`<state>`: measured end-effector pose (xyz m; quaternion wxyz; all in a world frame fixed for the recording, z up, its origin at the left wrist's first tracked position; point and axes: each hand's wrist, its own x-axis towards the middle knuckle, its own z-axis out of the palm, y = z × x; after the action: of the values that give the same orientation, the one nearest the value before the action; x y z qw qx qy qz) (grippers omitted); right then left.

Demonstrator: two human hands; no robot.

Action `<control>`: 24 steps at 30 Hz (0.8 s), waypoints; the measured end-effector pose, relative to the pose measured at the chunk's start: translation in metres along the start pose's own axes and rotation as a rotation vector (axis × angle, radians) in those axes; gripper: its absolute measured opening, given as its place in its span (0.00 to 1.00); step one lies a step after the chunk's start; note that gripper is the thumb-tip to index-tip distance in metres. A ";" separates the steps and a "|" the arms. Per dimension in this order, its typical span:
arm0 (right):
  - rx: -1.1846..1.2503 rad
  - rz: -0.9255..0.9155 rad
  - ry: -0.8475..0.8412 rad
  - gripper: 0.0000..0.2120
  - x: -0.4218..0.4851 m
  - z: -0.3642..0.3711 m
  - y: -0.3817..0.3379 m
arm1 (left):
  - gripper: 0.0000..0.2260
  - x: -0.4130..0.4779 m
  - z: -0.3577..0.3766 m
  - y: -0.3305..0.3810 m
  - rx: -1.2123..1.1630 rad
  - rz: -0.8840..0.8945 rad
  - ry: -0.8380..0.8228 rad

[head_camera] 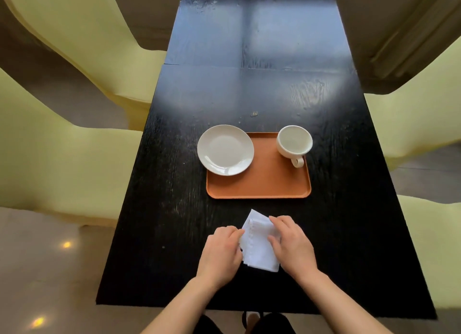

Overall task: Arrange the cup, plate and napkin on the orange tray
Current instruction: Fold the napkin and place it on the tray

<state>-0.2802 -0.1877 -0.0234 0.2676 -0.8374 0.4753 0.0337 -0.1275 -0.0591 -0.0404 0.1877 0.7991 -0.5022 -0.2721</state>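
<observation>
Head camera looks down on your long black wood-grain desk [199,89], which fills the middle of the view and runs away from you. Pale yellow padded chairs [62,159] flank it on both sides, over a glossy beige floor [37,271].

On the desk in front of you lies the flat orange rectangular tray [264,181] with rounded corners. Your round white ceramic plate [225,150] sits at its far left corner, partly on the tray and overhanging its left and far edges onto the desk. Your white ceramic cup [294,142] stands upright at the far right corner, its rim reaching past the tray's edge, and its small loop handle points back toward you over the tray. Plate and cup stand well apart, with bare orange surface between them.

Nearer to you, off the tray and just short of its near edge, is the folded white paper napkin [259,243], between your two hands. Your left hand [219,251] has its fingers curled closed on the napkin's left edge. Your right hand [291,246] grips the right edge, thumb over the paper and fingers closed around it. Whether the napkin touches the desk or is lifted slightly, you cannot tell.
</observation>
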 end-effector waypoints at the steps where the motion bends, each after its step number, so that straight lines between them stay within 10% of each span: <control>1: -0.064 -0.034 -0.030 0.23 0.000 0.002 0.000 | 0.19 0.003 0.004 0.001 0.057 0.028 -0.020; 7: -0.068 0.016 -0.070 0.07 0.015 -0.003 0.001 | 0.22 0.007 0.011 -0.007 0.190 0.072 -0.057; 24: -0.017 0.000 0.029 0.05 0.042 -0.006 0.007 | 0.13 0.014 0.003 -0.003 -0.367 -0.181 -0.109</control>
<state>-0.2641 -0.2255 -0.0344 0.2534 -0.8400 0.4790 0.0257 -0.1222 -0.0703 -0.0480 0.2776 0.7775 -0.3797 -0.4174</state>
